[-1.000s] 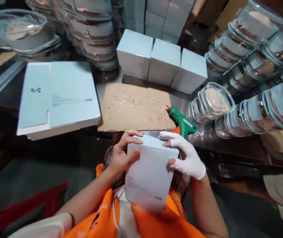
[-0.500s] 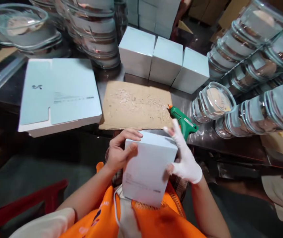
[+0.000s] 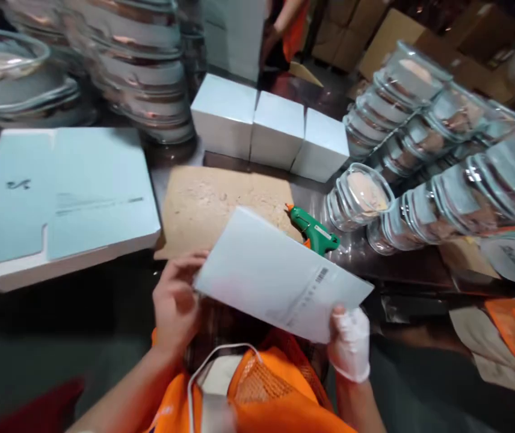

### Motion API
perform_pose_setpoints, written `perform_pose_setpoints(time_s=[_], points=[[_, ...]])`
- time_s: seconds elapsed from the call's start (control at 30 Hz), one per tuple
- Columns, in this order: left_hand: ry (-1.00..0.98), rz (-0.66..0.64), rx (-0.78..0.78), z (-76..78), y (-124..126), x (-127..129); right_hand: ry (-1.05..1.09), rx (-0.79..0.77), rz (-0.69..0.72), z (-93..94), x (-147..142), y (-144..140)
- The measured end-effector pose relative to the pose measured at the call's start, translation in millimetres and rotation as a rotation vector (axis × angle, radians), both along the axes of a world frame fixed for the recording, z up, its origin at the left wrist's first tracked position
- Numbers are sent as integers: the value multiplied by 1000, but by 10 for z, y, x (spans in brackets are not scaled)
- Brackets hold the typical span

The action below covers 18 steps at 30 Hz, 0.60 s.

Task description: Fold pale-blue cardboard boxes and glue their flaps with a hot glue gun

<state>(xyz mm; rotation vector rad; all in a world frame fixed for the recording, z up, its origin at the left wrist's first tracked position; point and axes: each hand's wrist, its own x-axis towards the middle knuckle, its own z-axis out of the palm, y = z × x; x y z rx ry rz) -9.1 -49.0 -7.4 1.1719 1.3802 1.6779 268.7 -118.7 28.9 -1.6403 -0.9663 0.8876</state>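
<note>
A white cardboard box is tilted in front of me above the table edge, its printed face turned up. My right hand, in a white fingerless glove, grips its lower right corner with the thumb on the printed face. My left hand is bare and curled at the box's left corner; motion blurs its fingers, and part of them is hidden behind the box. Beyond the box lies a worn cardboard sheet. A green glue gun rests by that sheet's right edge, its orange tip pointing left.
A larger white box lies at the left. Three white boxes stand in a row behind the cardboard. Stacked glass containers rise at the back left, and more glass containers fill the right. Another person's arm shows at the back.
The white box has turned from upright near my body to tilted, moving forward over the cardboard's near edge. My right hand has gone from spread fingers to gripping its corner. The view has shifted.
</note>
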Motion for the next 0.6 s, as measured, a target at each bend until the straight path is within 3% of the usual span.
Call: perform_pose_setpoints(time_s=[0.07, 0.2, 0.3, 0.37, 0.43, 0.5, 0.57, 0.6], points=[[248, -156, 77, -29, -74, -142, -149, 70, 60, 264, 220, 68], [601, -313, 353, 51, -69, -225, -595, 280, 663, 710, 241, 239], [710, -586, 225, 130, -33, -116, -658, 485, 909, 787, 88, 465], [656, -655, 64, 122, -34, -92, -625, 504, 823, 814, 170, 728], [514, -616, -96, 56, -58, -129, -708, 438, 481, 901, 425, 1132], [334, -475, -244, -49, -90, -186, -932, 226, 43, 1044, 739, 1645], [165, -291, -359, -171, -122, -212, -995, 75, -8, 1181, 986, 2169], [99, -203, -394, -232, -136, -208, -1085, -84, 16, 1229, 1062, 2398]])
